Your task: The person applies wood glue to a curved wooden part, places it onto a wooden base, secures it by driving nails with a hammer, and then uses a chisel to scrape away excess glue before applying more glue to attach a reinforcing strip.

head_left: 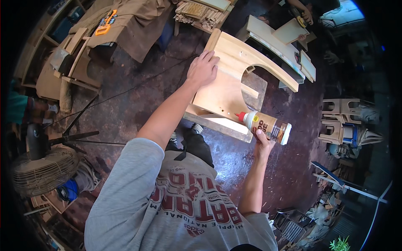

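My right hand (263,144) is wrapped round a bottle of wood glue (268,126), tilted nearly on its side. Its red nozzle (239,116) points left, close to small dark holes near the lower edge of a pale wooden piece (222,92). A tiny white spot shows by those holes. The wooden piece has a wide curved cutout on its right and a long arm reaching to the upper right. My left hand (203,69) lies on its upper left part, fingers stretched over the wood beside the thick end rail. Beneath is a wooden stand (226,127).
A person's hand (307,16) with a power tool works at a bench (272,39) at the upper right. A standing fan (44,167) is at the left. Cloth covers a table (138,29) at the upper left, and stacked wooden frames (335,121) stand far right. A cable crosses the floor.
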Tool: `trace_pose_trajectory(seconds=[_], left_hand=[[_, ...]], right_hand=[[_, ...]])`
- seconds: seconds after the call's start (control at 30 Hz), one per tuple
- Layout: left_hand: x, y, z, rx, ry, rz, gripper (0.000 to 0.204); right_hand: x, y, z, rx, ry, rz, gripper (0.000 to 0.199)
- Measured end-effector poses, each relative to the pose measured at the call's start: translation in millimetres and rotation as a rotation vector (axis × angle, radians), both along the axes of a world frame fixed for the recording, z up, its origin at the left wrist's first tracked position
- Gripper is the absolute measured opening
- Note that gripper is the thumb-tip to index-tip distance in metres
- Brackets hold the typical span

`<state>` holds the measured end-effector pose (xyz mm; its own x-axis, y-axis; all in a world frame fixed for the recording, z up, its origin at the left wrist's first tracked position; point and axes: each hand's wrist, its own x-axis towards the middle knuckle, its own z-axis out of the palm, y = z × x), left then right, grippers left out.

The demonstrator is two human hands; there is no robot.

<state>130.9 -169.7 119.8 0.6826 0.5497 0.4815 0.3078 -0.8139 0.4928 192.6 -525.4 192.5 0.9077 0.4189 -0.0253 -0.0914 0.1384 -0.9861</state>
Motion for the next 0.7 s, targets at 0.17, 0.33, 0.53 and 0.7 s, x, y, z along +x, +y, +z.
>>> trace_pose_trajectory(seconds=[0.17,0.33,0.53,0.7], left_hand=[[1.7,-1.4,3.1,-0.028,0.033,0.002,0.033],[0.5,-0.1,0.5,-0.021,0.03,0.014,0.034],[1.4,-1.4,3.7,-0.033,0.031,0.01,0.034],[2.3,0.1,0.4,0.006,0.011,0.021,0.034]], right_hand=[[-17.6,25.1,-18.6,0.055,0.107,0.036,0.067],[-22.7,33.7,-24.1,0.042,0.095,0.029,0.069],[-38.3,28.6,-26.2,-0.065,-0.014,0.033,0.068],[-39.4,29.3,-22.2,-0.202,-0.088,0.041,0.059]])
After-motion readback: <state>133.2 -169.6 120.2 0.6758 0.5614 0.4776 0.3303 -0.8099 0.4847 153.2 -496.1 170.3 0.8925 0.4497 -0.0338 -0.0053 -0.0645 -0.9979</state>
